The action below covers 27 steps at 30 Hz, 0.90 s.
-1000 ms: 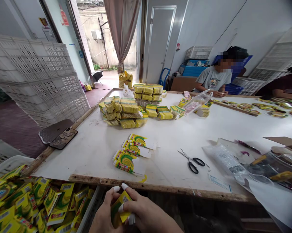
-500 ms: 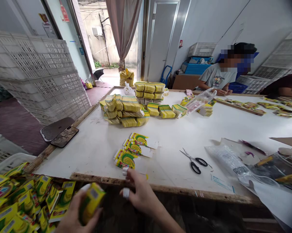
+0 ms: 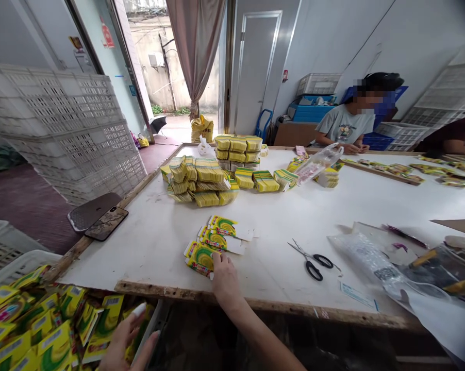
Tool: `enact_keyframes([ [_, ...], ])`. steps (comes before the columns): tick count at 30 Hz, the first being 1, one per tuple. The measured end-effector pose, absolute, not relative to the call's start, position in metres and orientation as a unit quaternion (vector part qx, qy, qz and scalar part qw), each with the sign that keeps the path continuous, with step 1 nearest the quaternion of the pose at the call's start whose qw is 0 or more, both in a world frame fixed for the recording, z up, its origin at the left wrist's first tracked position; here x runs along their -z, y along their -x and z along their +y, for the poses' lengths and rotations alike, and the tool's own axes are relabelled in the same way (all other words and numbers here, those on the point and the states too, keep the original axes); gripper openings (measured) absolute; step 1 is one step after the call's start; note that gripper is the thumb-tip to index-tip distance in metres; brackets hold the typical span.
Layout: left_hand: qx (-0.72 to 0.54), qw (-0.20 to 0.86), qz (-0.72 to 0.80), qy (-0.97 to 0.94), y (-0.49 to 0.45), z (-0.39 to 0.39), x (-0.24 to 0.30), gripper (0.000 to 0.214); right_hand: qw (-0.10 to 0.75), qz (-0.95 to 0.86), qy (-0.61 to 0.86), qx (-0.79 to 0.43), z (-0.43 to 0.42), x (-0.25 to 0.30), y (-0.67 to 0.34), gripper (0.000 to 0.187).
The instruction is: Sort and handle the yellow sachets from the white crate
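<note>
My left hand (image 3: 130,337) is over the crate at the lower left, fingers apart and holding nothing. Beneath and beside it lie many yellow-green cartons (image 3: 56,340), some showing barcodes. On the white table, my right hand (image 3: 225,278) has its fingers closed on the right end of the nearest flat carton (image 3: 198,255). That carton has a yellow front with a green swirl; its right end is hidden by my fingers. Just behind it, more flat cartons (image 3: 222,226) overlap in a fanned row, their white flaps pointing right. White coverings show on some left fingertips.
Stacks of bundled flat cartons (image 3: 207,175) stand farther back. Scissors (image 3: 312,260) lie to the right, near clear plastic packaging (image 3: 366,255). A phone (image 3: 106,223) rests at the left table edge. Across the table sits a person (image 3: 344,123); white crates (image 3: 73,134) are stacked at left.
The carton my left hand held is out of it, and that hand has opened over the crate. My right hand has moved forward onto the nearest flat carton.
</note>
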<state>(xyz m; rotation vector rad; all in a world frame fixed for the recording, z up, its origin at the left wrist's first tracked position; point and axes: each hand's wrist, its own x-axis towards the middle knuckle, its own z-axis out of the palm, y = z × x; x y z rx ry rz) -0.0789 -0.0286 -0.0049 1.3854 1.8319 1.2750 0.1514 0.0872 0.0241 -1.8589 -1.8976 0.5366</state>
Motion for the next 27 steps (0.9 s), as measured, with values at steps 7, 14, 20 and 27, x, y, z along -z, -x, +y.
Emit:
enact_keyframes([
  [7,-0.491,0.409,0.551,-0.536,0.02,-0.009,0.011,0.05,0.354,-0.653,0.622,-0.247,0.089,-0.02,-0.159,0.064],
  [14,-0.658,0.544,0.433,-0.289,-0.015,0.009,-0.023,0.068,0.482,-0.623,0.448,-0.424,0.045,-0.035,-0.147,0.052],
  [20,-0.717,0.601,0.349,-0.056,-0.031,0.006,-0.076,0.058,0.513,-0.44,0.305,-0.671,0.008,-0.023,-0.107,0.067],
  [27,-0.72,0.53,0.427,-0.137,-0.018,0.014,-0.044,0.059,0.397,-0.431,0.285,-0.758,0.01,-0.027,-0.11,0.071],
])
